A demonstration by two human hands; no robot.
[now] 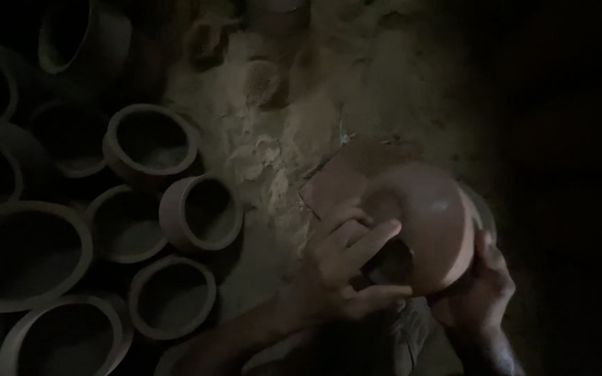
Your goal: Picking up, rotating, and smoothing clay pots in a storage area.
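A round reddish clay pot (430,216) lies on its side in front of me, its smooth belly facing up. My left hand (346,268) rests against its left side, fingers closed on a small dark flat piece (387,263) pressed at the pot's mouth. My right hand (479,289) cups the pot's lower right side from beneath. A flat reddish slab (343,177) lies just behind the pot on the ground. The scene is very dark.
Several empty clay pots stand in a cluster at the left, such as a small one (200,212) and a large one (22,254). Pale sandy earth (273,153) covers the ground in the middle. The right side is in darkness.
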